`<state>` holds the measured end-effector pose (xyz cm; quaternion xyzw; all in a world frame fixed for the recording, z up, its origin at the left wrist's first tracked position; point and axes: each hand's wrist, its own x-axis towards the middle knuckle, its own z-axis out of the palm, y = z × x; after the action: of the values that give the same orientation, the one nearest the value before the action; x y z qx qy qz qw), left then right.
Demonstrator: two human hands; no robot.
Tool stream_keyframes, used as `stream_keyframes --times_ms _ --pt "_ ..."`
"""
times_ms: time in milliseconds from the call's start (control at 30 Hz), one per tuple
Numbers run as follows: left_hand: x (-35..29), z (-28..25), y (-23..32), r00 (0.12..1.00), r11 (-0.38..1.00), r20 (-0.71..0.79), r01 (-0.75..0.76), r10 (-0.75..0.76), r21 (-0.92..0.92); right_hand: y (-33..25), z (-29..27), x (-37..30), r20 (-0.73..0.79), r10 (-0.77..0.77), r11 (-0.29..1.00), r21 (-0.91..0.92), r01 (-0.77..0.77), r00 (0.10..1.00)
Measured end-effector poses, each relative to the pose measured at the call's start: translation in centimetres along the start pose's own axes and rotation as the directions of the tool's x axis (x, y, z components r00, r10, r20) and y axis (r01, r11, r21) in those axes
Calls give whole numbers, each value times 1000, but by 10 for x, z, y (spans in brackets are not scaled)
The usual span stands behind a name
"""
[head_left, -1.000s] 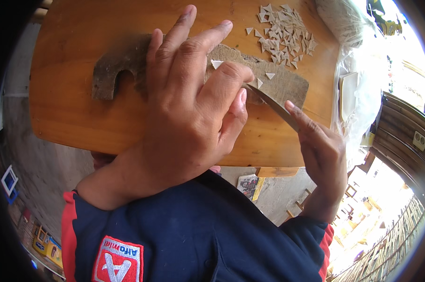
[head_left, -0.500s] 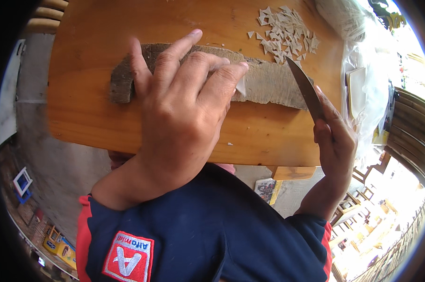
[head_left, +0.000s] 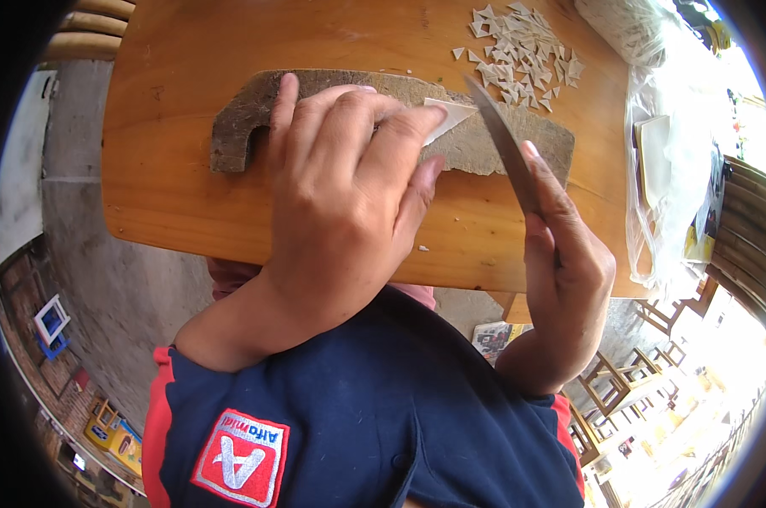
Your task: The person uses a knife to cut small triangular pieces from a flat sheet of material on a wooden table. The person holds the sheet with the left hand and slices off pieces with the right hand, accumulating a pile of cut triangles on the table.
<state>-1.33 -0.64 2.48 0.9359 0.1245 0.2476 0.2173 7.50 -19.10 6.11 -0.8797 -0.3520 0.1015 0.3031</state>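
Note:
A worn wooden cutting board (head_left: 232, 127) with a curved notch at its left end lies on the table. My left hand (head_left: 340, 195) rests over it, fingers bent, index fingertip pressing a thin pale triangular piece (head_left: 449, 118) flat on the wood. The thumb is near the piece's lower edge; part of the piece is hidden under the fingers. In my right hand (head_left: 569, 254) is a knife (head_left: 510, 151), gripped by its handle, the index finger laid along the blade. Its tip points away from me, over the board just right of the pale piece.
Beyond the board's right end spreads a pile of small pale cut pieces (head_left: 522, 51). Clear plastic bags (head_left: 649, 169) hang along the right edge of the wooden table (head_left: 188, 216). A few tiny crumbs dot the near tabletop. Wooden chairs (head_left: 616, 381) stand farther right.
The knife has moved left, its blade now close to the pale piece. My left fingers have come down and flattened onto the piece, showing more of it. The view has shifted slightly.

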Motion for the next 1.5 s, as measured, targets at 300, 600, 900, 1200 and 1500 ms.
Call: stream_keyframes --times_ms 300,600,900,1200,1500 --pt "-6 4 -7 998 997 -5 -62 62 35 -20 -6 20 189 38 975 -221 5 981" --pt "-8 8 -10 996 996 -47 -78 80 46 -23 -2 23 191 23 970 -243 24 981" --pt "-7 6 -7 990 983 32 -140 138 121 -34 -12 28 231 40 934 -355 46 972" --pt "-7 4 -10 978 970 53 -206 200 131 -33 2 19 193 59 922 -387 20 979" --pt "-10 -4 -2 976 943 128 -204 175 263 -15 -4 12 172 -21 922 -378 86 985"
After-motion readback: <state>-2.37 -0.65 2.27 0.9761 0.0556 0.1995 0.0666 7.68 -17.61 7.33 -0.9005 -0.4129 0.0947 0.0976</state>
